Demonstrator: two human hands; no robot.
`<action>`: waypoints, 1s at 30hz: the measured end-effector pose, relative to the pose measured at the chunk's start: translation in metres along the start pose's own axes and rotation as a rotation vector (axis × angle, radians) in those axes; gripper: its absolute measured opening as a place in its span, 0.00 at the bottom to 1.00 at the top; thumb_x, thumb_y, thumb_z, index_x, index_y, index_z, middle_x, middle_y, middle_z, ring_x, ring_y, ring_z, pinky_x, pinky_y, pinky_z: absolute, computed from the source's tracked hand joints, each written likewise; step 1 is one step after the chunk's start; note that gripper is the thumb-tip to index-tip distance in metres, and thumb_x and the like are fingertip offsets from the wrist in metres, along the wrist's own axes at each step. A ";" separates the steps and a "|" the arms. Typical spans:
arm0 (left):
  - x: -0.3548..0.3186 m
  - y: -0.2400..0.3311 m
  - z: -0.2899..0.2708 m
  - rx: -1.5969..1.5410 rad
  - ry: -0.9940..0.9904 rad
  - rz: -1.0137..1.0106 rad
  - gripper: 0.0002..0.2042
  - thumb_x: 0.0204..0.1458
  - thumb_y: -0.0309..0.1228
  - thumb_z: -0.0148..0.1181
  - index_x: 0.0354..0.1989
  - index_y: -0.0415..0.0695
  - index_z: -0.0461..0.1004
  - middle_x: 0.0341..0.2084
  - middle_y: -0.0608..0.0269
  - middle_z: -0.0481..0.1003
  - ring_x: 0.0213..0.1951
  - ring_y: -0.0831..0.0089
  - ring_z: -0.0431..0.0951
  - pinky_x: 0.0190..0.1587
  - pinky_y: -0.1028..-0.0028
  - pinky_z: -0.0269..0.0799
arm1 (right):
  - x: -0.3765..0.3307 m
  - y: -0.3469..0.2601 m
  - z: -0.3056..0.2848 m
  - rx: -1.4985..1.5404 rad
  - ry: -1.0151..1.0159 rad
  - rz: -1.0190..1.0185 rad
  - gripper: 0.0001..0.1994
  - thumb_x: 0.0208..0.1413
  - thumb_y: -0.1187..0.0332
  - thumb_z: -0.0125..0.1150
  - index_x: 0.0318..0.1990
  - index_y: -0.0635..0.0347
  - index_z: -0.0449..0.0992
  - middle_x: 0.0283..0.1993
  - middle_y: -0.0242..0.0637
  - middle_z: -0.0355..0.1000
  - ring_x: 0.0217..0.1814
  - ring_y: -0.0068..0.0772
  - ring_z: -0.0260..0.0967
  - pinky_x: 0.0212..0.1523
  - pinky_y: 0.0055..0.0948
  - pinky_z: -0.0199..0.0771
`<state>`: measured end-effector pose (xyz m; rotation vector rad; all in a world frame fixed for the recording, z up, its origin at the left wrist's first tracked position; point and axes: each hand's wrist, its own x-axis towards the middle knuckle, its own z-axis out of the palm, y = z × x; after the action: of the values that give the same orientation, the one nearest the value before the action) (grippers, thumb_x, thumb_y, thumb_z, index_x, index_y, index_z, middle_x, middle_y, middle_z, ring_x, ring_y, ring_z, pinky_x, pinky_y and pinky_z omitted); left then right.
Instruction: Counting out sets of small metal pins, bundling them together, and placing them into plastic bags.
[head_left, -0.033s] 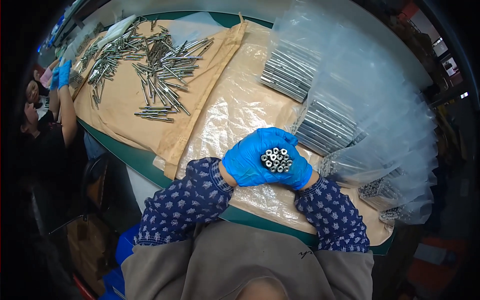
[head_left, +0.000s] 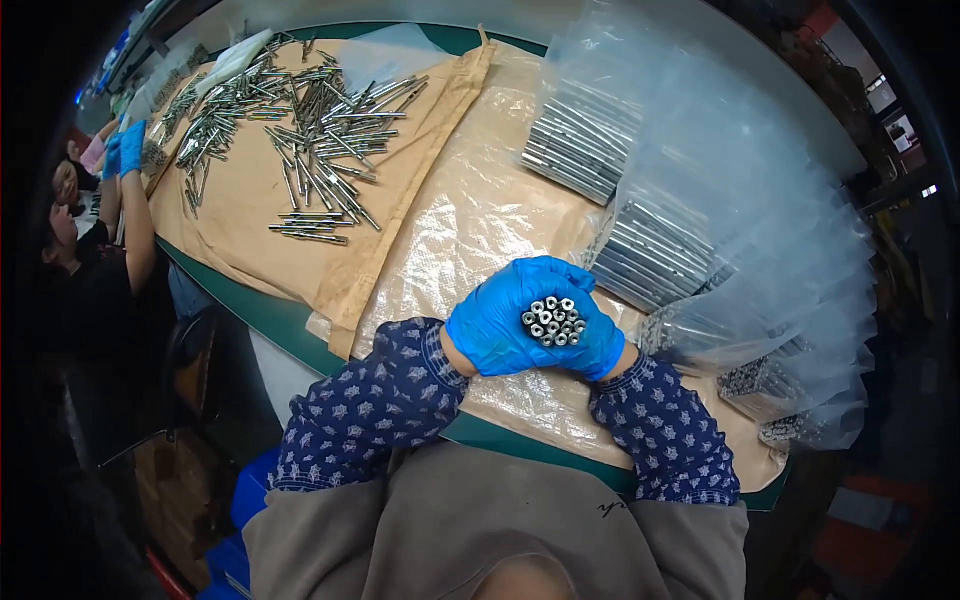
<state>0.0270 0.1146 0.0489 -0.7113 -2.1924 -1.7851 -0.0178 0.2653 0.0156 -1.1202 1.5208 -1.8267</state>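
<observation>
Where the two blue-gloved hands meet at the table's near edge, a bundle of metal rods (head_left: pixel 552 322) is held upright, hexagonal ends facing up. The left hand (head_left: pixel 492 325) is wrapped around the bundle, fingers curled closed on it. The right hand (head_left: pixel 603 345) is pressed against the other side, fingers likewise closed around the rods. Beneath them a woven tan sack (head_left: pixel 470 220) is spread over the green table (head_left: pixel 262 308). Loose rods (head_left: pixel 300 130) are scattered at upper left. Clear bags of packed rods (head_left: pixel 640 245) are stacked just right of the hands. A co-worker's gloved hand (head_left: pixel 130 148) is seen at far left.
</observation>
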 end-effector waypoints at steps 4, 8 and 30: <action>-0.009 -0.004 0.011 -0.053 0.139 -0.019 0.29 0.33 0.32 0.73 0.46 0.44 0.68 0.44 0.55 0.71 0.47 0.62 0.71 0.51 0.67 0.67 | 0.002 0.004 0.000 -0.019 -0.011 -0.018 0.33 0.38 0.70 0.72 0.55 0.53 0.64 0.47 0.31 0.69 0.48 0.26 0.67 0.49 0.26 0.69; 0.003 0.003 0.001 -0.035 0.049 -0.028 0.31 0.33 0.32 0.73 0.50 0.44 0.65 0.44 0.55 0.71 0.47 0.62 0.71 0.52 0.67 0.67 | 0.011 -0.013 0.003 0.223 0.102 0.206 0.32 0.35 0.68 0.74 0.52 0.58 0.66 0.46 0.32 0.69 0.47 0.25 0.67 0.48 0.26 0.70; 0.005 0.006 -0.002 -0.013 0.143 0.384 0.14 0.48 0.33 0.59 0.44 0.46 0.75 0.41 0.52 0.73 0.41 0.57 0.74 0.42 0.65 0.71 | -0.034 0.039 -0.046 -0.592 -0.050 0.029 0.24 0.46 0.74 0.63 0.53 0.59 0.65 0.53 0.38 0.65 0.54 0.32 0.63 0.55 0.28 0.63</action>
<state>0.0255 0.1143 0.0570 -0.9057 -1.8073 -1.5997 -0.0428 0.3078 -0.0326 -1.3736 2.1047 -1.3405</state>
